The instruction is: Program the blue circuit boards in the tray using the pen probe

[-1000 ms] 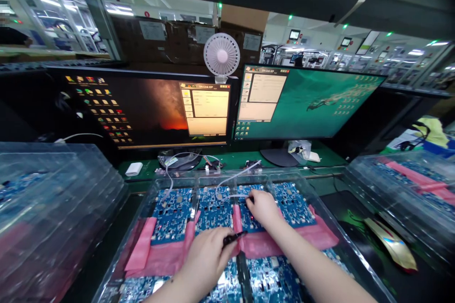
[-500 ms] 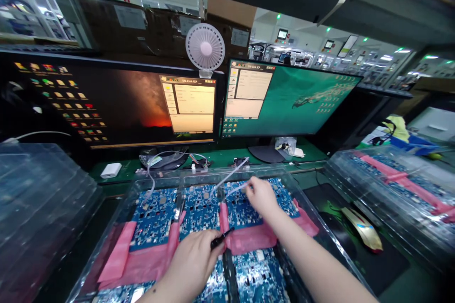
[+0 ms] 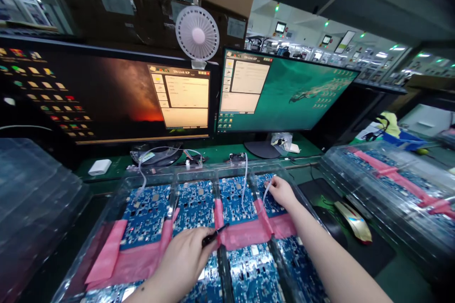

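Rows of blue circuit boards (image 3: 196, 203) lie in a clear plastic tray (image 3: 95, 232), with pink sheet (image 3: 245, 235) between them. My left hand (image 3: 188, 253) holds a black pen-like tool (image 3: 212, 238), its tip pointing right over the pink sheet. Over the upper right board, my right hand (image 3: 282, 191) pinches a thin white cable (image 3: 266, 190). Another stretch of white cable (image 3: 245, 175) runs from a small dark connector piece behind the tray down onto the boards. A further cable (image 3: 141, 170) hangs at the upper left board.
Two monitors (image 3: 277, 97) stand behind the tray, with a small white fan (image 3: 197, 34) above them. A white box (image 3: 100, 167) lies at the left. Stacked clear trays (image 3: 35, 184) are further left. A gold mouse (image 3: 353, 221) and another board tray (image 3: 394, 175) are at the right.
My right hand has moved right with the cable end, from the middle board to the rightmost one. The left hand keeps its grip on the tool. The view has shifted slightly.
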`<state>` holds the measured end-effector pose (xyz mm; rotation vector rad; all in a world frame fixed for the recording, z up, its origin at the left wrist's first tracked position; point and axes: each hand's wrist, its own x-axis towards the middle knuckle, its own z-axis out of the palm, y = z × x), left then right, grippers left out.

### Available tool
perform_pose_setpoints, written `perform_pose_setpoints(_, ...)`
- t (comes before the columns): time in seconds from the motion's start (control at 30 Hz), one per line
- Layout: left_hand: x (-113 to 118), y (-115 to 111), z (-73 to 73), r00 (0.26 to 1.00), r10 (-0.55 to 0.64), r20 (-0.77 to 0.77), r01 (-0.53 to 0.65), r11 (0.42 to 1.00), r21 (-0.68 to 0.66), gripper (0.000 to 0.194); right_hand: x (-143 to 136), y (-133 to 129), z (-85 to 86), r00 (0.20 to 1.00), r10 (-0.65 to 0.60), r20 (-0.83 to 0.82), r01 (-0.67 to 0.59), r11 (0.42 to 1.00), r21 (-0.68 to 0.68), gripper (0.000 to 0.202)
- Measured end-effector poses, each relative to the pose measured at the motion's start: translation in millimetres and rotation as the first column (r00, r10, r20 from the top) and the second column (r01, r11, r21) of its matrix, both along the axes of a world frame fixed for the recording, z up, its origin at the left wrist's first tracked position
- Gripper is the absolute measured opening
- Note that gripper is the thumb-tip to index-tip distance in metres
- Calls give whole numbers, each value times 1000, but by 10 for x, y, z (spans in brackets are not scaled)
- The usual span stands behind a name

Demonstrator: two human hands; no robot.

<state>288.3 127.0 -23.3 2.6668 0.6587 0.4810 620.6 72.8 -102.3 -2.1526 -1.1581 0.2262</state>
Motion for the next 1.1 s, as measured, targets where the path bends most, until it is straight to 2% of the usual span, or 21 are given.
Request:
perform_pose_setpoints(0.17,15,12,-21,1000,-10,29,9,999,34,24,56,-33,-79,999,19,-32,-18,1000,11,28)
perform_pose_setpoints(0.6,-13,0,-70,1000,-6,30,6,1000,-15,22,47,-51,-96,998,58,20,-59,998,27,29)
perform_pose_setpoints(0.87,1,0,-40,999,2,54,-2,1000,-9,24,-12,-58,-57,983,145,109,-141,989,-41,15)
perform_pose_setpoints(1.0,-11,-9,-16,999,7,43,-6,1000,-12,23,-68,-27,57,969,158,189,-140,984,-106,13)
perform_pose_setpoints(1.1,-21,-21,-13,999,11,53,-11,1000,1,21,-42,-88,294,957,221,188,-190,967,-168,10)
